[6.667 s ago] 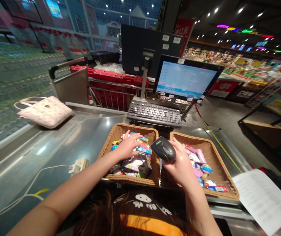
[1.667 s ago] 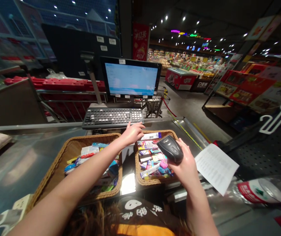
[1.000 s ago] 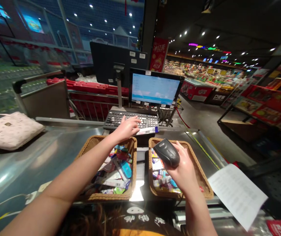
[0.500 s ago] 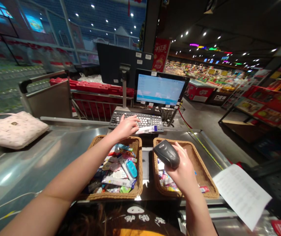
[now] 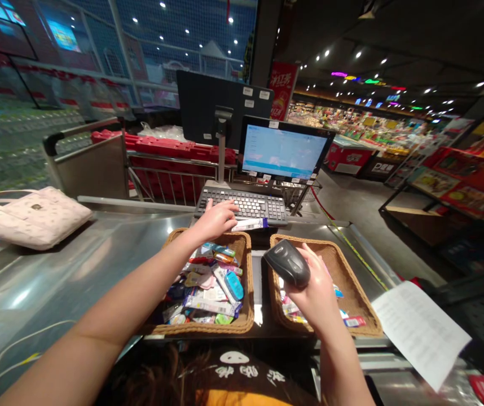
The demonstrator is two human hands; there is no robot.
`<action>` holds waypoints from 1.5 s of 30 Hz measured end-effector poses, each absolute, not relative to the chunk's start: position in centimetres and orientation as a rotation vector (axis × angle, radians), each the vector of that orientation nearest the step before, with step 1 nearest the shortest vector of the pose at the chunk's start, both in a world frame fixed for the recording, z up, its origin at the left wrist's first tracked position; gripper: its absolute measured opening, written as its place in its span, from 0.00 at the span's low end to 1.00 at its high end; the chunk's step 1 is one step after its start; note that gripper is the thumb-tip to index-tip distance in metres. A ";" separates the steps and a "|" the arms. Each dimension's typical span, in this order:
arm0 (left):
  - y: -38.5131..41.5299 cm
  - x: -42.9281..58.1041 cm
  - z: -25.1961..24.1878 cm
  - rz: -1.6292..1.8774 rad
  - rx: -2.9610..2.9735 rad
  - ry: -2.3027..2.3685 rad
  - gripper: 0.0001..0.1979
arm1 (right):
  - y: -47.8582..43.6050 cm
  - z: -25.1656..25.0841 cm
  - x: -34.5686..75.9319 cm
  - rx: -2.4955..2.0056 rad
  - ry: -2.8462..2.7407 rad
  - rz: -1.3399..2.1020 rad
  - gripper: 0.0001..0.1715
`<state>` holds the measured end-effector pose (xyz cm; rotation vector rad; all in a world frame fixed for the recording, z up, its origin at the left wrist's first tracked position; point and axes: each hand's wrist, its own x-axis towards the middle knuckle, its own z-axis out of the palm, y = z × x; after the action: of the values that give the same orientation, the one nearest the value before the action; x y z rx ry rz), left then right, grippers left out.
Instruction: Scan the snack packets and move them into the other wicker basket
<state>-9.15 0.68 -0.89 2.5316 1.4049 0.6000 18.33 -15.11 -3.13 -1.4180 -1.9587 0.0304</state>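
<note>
My left hand (image 5: 216, 219) lies over the left front part of the black keyboard (image 5: 250, 204), fingers spread. A white packet with a blue end (image 5: 250, 224) lies at the keyboard's front edge, beside or under that hand; whether it is held cannot be made out. My right hand (image 5: 316, 282) grips a black handheld scanner (image 5: 287, 264) above the right wicker basket (image 5: 347, 262), which has small packaged items in it. My left forearm passes over the left wicker basket (image 5: 248, 282), full of small packets and a blue oval item (image 5: 234, 285).
A lit monitor (image 5: 284, 151) stands behind the keyboard, with a second screen's dark back (image 5: 195, 107) beside it. A pink handbag (image 5: 39, 217) rests on the metal counter (image 5: 119, 237) at left. A printed paper sheet (image 5: 422, 332) lies at right. Carts stand behind the counter.
The camera view has shifted slightly, so the counter, baskets and monitor appear a little to the right. My left hand stays at the keyboard, and the scanner remains in my right hand.
</note>
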 end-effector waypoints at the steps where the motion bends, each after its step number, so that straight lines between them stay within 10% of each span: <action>1: 0.7 -9.5 -1.2 0.592 2.526 1.413 0.12 | -15.1 -3.1 18.2 -1.412 -1.962 0.027 0.31; 45: -1.1 -13.1 -10.6 0.457 2.648 1.532 0.08 | -14.7 -4.6 13.7 -1.350 -2.069 0.316 0.28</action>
<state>-13.15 -1.08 -10.62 2.6478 1.5324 0.4575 13.69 -14.72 -4.55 -1.3495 -2.0693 0.3164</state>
